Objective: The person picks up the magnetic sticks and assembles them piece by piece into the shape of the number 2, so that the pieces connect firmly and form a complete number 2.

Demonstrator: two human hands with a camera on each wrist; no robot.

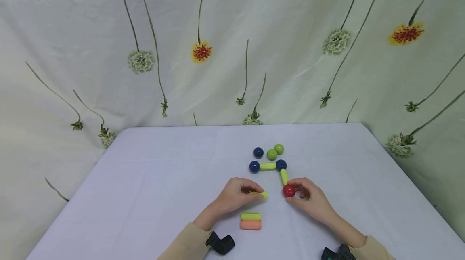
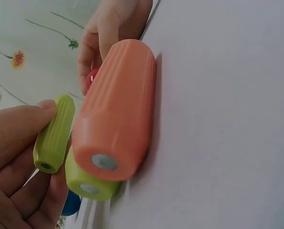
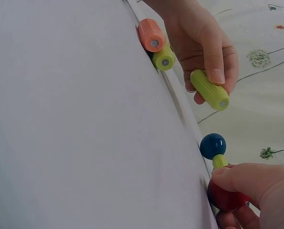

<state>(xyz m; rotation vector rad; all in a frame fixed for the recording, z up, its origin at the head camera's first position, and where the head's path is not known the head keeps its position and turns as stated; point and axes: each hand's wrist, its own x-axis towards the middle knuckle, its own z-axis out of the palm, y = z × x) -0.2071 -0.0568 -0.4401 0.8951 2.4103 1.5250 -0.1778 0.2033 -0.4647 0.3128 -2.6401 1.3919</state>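
Observation:
My left hand [image 1: 237, 194] pinches a yellow-green magnetic rod [image 2: 56, 136] between thumb and fingers, one metal-tipped end pointing toward the red ball [image 1: 289, 190]. That ball is held between the thumb and fingers of my right hand [image 1: 312, 200]. From it a second yellow-green rod [image 1: 283, 177] runs up to a dark blue ball [image 1: 281, 165]. Another yellow-green rod [image 1: 268, 166] links this ball to a blue ball [image 1: 254, 166] on its left. In the head view a small gap separates the left hand's rod from the red ball.
Nearer me, a yellow-green rod [image 1: 250, 216] lies against an orange rod [image 1: 250, 225] on the white table [image 1: 163, 179]. Behind the joined pieces sit a loose blue ball [image 1: 258, 152] and two green balls [image 1: 272, 154]. A flower-printed cloth [image 1: 225, 86] hangs beyond the table.

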